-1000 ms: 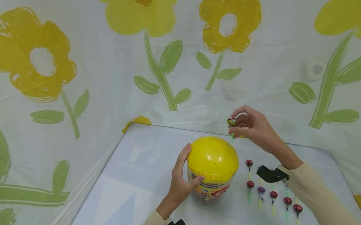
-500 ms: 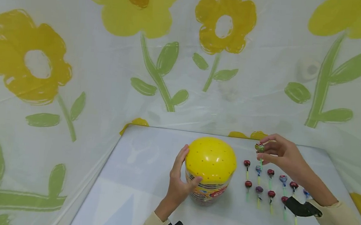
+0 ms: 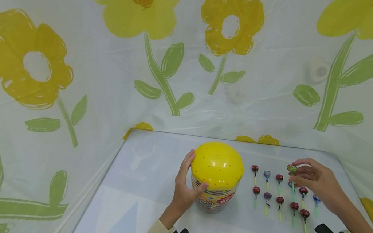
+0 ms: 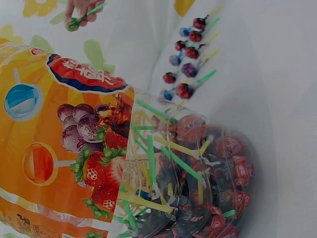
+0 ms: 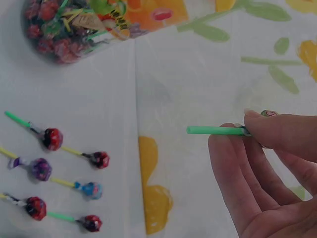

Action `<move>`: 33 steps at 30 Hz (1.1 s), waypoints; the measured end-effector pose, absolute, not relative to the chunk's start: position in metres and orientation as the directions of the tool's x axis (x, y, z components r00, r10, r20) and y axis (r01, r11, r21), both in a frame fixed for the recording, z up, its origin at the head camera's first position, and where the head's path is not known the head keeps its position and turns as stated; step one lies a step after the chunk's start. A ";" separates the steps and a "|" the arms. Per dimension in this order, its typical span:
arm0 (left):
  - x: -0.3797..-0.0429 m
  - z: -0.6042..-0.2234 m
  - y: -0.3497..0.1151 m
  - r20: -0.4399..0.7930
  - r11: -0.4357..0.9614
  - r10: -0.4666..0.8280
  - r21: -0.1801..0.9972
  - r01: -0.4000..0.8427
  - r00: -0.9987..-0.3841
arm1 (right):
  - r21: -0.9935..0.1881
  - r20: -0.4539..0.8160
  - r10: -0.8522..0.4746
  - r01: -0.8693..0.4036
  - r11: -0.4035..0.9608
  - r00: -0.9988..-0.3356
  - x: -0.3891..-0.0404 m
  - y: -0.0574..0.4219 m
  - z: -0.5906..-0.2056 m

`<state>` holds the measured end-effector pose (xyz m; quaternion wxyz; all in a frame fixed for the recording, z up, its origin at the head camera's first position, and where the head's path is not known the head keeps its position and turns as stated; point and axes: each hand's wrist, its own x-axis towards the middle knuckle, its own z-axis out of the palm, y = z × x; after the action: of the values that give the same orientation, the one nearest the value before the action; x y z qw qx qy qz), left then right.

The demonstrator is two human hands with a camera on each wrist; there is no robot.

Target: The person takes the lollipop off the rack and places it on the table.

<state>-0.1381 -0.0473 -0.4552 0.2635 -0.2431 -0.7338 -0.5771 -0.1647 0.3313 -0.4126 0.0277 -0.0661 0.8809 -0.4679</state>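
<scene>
My left hand (image 3: 185, 193) grips a big lollipop jar (image 3: 216, 201) by its side, thumb and fingers around the edge of its domed yellow lid (image 3: 217, 163). The left wrist view shows its printed fruit label (image 4: 74, 144) and a clear base packed with red-wrapped lollipops. Between thumb and fingertips, my right hand (image 3: 319, 182) pinches a lollipop with a green-and-red wrapper (image 3: 291, 169). Its green stick (image 5: 213, 130) sticks out past the fingers in the right wrist view. This hand is over the back row of lollipops on the table.
Two rows of lollipops lie right of the jar, among them a purple one (image 3: 267, 196), a blue one (image 3: 267, 174) and a red one (image 3: 305, 213). The white table (image 3: 141, 193) ends at a flower-printed curtain (image 3: 111, 70) behind and to the left.
My right hand has carried the lollipop from behind the jar to the right and down, over the back row. The left hand keeps its grip on the jar.
</scene>
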 end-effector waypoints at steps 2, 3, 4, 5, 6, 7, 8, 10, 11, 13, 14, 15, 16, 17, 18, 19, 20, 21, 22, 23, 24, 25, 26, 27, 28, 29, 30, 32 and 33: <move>-0.143 -0.462 -0.047 0.671 0.212 0.063 0.715 0.667 -0.739 | -0.829 -0.002 -0.112 -0.061 0.556 -0.994 -0.161 0.338 -0.417; -0.145 -0.466 -0.047 0.672 0.214 0.068 0.712 0.669 -0.737 | -0.830 -0.009 -0.098 -0.047 0.556 -0.995 -0.159 0.342 -0.418; -0.148 -0.471 -0.047 0.675 0.215 0.072 0.709 0.672 -0.735 | -0.830 -0.015 -0.092 -0.038 0.556 -0.996 -0.157 0.345 -0.420; -0.151 -0.475 -0.047 0.677 0.219 0.073 0.705 0.674 -0.732 | -0.835 -0.022 -0.082 -0.027 0.549 -0.996 -0.155 0.348 -0.421; -0.153 -0.479 -0.047 0.677 0.222 0.074 0.704 0.674 -0.732 | -0.840 -0.026 -0.079 -0.021 0.541 -0.997 -0.154 0.350 -0.423; -0.156 -0.483 -0.048 0.675 0.225 0.073 0.706 0.671 -0.734 | -0.846 -0.029 -0.074 -0.015 0.533 -0.997 -0.152 0.353 -0.425; -0.157 -0.484 -0.048 0.675 0.229 0.071 0.705 0.671 -0.734 | -0.854 -0.033 -0.073 -0.009 0.520 -0.997 -0.151 0.355 -0.426; -0.157 -0.485 -0.049 0.678 0.231 0.069 0.703 0.673 -0.732 | -0.876 -0.040 -0.066 0.004 0.483 -0.997 -0.148 0.359 -0.431; -0.157 -0.484 -0.049 0.680 0.228 0.068 0.702 0.675 -0.730 | -0.889 -0.043 -0.061 0.010 0.458 -0.997 -0.146 0.361 -0.434; -0.154 -0.479 -0.049 0.683 0.219 0.070 0.701 0.679 -0.727 | -0.909 -0.054 -0.047 0.030 0.416 -0.997 -0.143 0.365 -0.439; -0.153 -0.475 -0.049 0.685 0.217 0.070 0.699 0.682 -0.725 | -0.916 -0.058 -0.039 0.038 0.399 -0.998 -0.141 0.367 -0.442; -0.151 -0.471 -0.049 0.688 0.215 0.069 0.697 0.684 -0.722 | -0.919 -0.061 -0.026 0.046 0.391 -0.998 -0.140 0.368 -0.445; -0.150 -0.468 -0.049 0.690 0.211 0.068 0.696 0.687 -0.720 | -0.921 -0.065 -0.012 0.056 0.386 -0.998 -0.139 0.369 -0.448; -0.148 -0.466 -0.049 0.694 0.211 0.066 0.693 0.690 -0.717 | -0.921 -0.069 0.003 0.065 0.384 -0.998 -0.138 0.371 -0.450; -0.148 -0.465 -0.050 0.692 0.213 0.064 0.694 0.688 -0.719 | -0.918 -0.073 0.019 0.075 0.389 -0.997 -0.137 0.371 -0.452; -0.148 -0.465 -0.050 0.690 0.223 0.063 0.695 0.684 -0.721 | -0.916 -0.078 0.031 0.084 0.393 -0.996 -0.136 0.372 -0.455; -0.149 -0.468 -0.050 0.686 0.231 0.061 0.697 0.679 -0.725 | -0.912 -0.080 0.042 0.090 0.400 -0.996 -0.135 0.373 -0.457; -0.151 -0.471 -0.051 0.682 0.239 0.061 0.699 0.674 -0.729 | -0.911 -0.085 0.050 0.098 0.401 -0.995 -0.134 0.375 -0.459; -0.153 -0.474 -0.051 0.678 0.244 0.060 0.701 0.670 -0.732 | -0.913 -0.090 0.054 0.104 0.394 -0.994 -0.133 0.376 -0.461; -0.154 -0.478 -0.052 0.675 0.249 0.061 0.703 0.666 -0.735 | -0.917 -0.096 0.055 0.110 0.384 -0.994 -0.132 0.378 -0.464; -0.156 -0.481 -0.052 0.670 0.251 0.061 0.707 0.661 -0.740 | -0.920 -0.105 0.053 0.117 0.374 -0.993 -0.131 0.380 -0.466; -0.158 -0.484 -0.052 0.668 0.254 0.062 0.708 0.659 -0.741 | -0.924 -0.112 0.051 0.122 0.362 -0.992 -0.130 0.381 -0.468; -0.159 -0.486 -0.053 0.669 0.252 0.062 0.708 0.660 -0.741 | -0.926 -0.118 0.050 0.128 0.354 -0.992 -0.129 0.383 -0.470; -0.160 -0.487 -0.053 0.668 0.251 0.062 0.708 0.660 -0.741 | -0.926 -0.128 0.052 0.138 0.351 -0.990 -0.128 0.385 -0.473; -0.160 -0.488 -0.054 0.668 0.250 0.062 0.709 0.660 -0.741 | -0.926 -0.139 0.056 0.149 0.347 -0.989 -0.127 0.386 -0.476; -0.161 -0.489 -0.054 0.668 0.251 0.062 0.709 0.659 -0.742 | -0.924 -0.151 0.060 0.163 0.347 -0.987 -0.126 0.388 -0.478; -0.161 -0.489 -0.054 0.667 0.251 0.062 0.710 0.658 -0.743 | -0.920 -0.165 0.067 0.178 0.348 -0.984 -0.125 0.389 -0.481; -0.160 -0.489 -0.054 0.665 0.253 0.062 0.710 0.657 -0.744 | -0.910 -0.195 0.084 0.212 0.355 -0.977 -0.124 0.393 -0.486; -0.160 -0.489 -0.054 0.663 0.253 0.062 0.712 0.655 -0.746 | -0.903 -0.214 0.093 0.234 0.360 -0.972 -0.123 0.394 -0.488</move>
<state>-0.1603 -0.0538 -0.4888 0.2638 -0.2400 -0.7463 -0.5620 -0.1231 0.3944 -0.4885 0.0632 0.0992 0.8221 -0.5570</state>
